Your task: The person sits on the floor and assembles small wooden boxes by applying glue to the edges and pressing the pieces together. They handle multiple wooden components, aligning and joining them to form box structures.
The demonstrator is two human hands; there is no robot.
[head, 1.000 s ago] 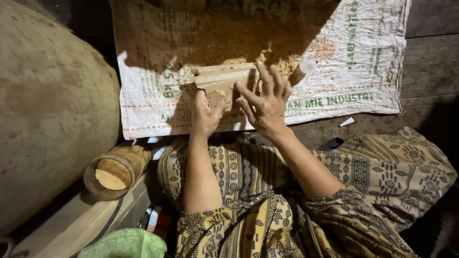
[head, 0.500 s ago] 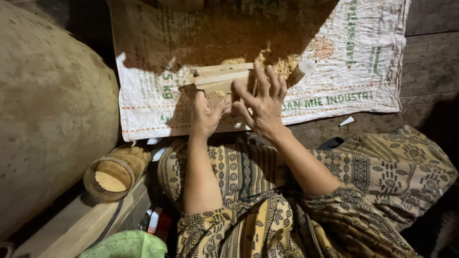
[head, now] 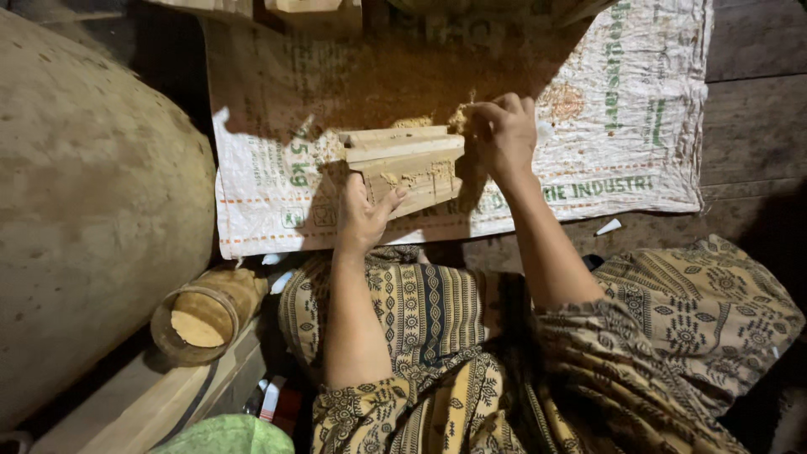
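Left hand (head: 363, 217) grips the wooden mould (head: 405, 166) on the woven sack (head: 277, 181); right hand (head: 502, 134) is clenched on brown crumbly mix at its end, apparently packing; pressing evenly seems called for

Flattened white woven sack (head: 639, 126) (green and orange print) spread across the floor

Light is dim and warm, falling from above and behind me onto the woven sack (head: 639, 109). My head throws a broad shadow across its top. Corners sink into darkness; my right hand (head: 503, 134) looks slightly soft, and edges bow outward.
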